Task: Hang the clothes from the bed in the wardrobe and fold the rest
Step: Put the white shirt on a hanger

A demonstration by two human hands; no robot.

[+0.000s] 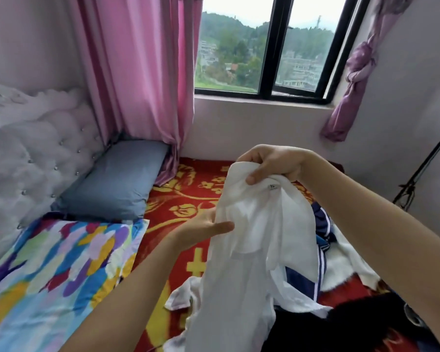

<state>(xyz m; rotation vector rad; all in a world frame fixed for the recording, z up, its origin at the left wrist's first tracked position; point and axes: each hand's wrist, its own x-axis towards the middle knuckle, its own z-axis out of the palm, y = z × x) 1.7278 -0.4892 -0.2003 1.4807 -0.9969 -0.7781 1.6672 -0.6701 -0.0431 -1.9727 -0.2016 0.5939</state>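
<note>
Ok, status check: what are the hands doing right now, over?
Right hand grips white shirt at the collar. Left hand pinches its side. Shirt held up over the bed, not yet hung or folded. Other clothes heaped beneath it.

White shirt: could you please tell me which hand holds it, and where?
The right hand grips the shirt at its collar, beside the label; the left hand pinches its edge lower down.

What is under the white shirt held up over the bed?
Below the thin white shirt show a navy garment with white stripes, a black garment and the red-and-yellow floral blanket. Whatever lies directly behind its hanging body is hidden.
</note>
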